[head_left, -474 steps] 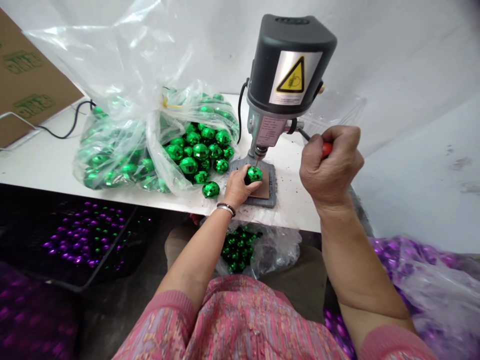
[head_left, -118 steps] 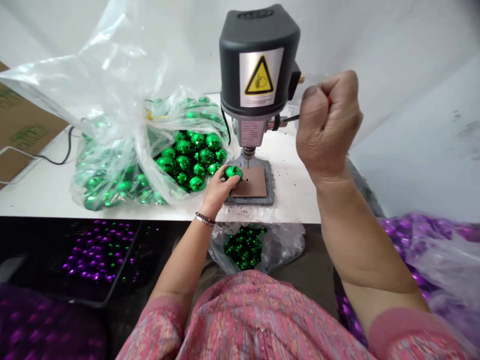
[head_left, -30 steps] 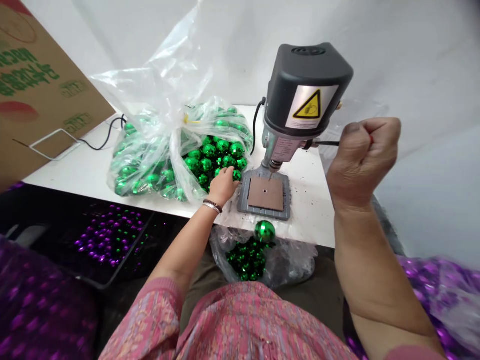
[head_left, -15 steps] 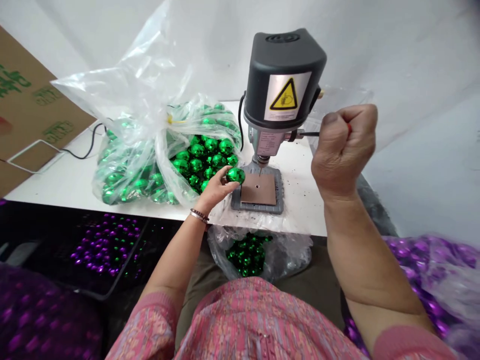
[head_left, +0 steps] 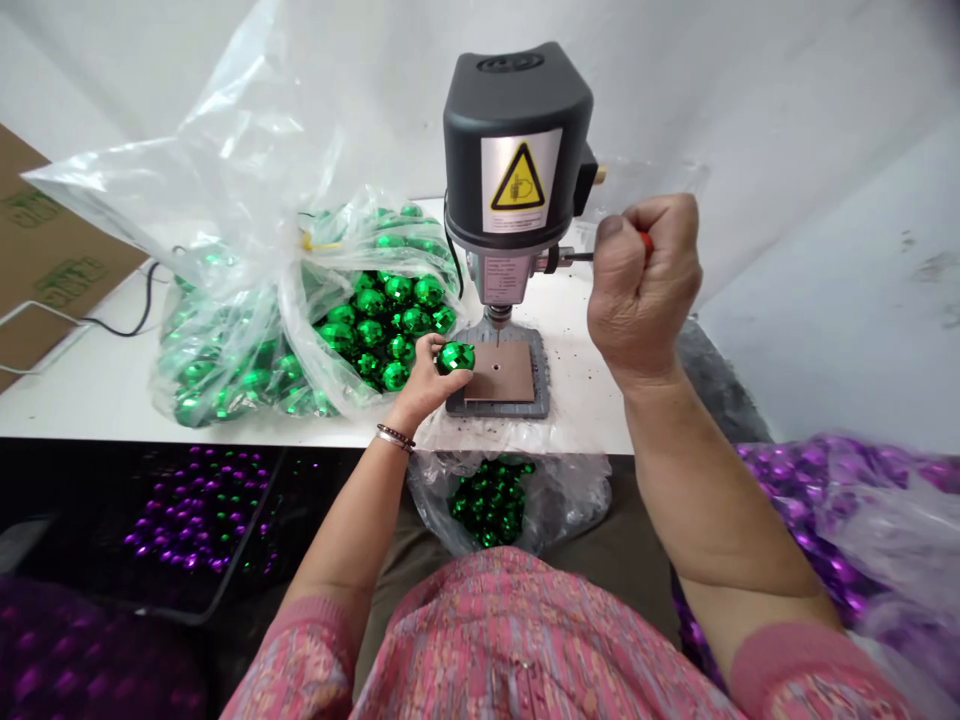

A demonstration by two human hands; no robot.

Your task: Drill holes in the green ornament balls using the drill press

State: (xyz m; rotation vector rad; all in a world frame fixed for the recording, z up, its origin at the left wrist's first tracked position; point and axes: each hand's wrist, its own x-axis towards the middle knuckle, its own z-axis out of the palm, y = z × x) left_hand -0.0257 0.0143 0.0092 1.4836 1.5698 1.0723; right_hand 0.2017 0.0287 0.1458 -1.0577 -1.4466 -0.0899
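**Bench drill** on a white table, seen from the head. The left hand is narrowly curled, holding 1 green mirrored ball in its fingers, at the left edge of the brown pad and just left of the drill bit. Whether the ball touches the pad cannot be told. The right hand is a closed fist on the red handle of the drill's lever. A steady fingertip hold suits a round, glossy ball, and a light, even grip limits slipping. A large clear bag of green balls lies left of the drill. Compared with the frame 1.0 s earlier, the left hand has moved from the pile to this ball, and no ball now sits at the mouth of the lower bag.
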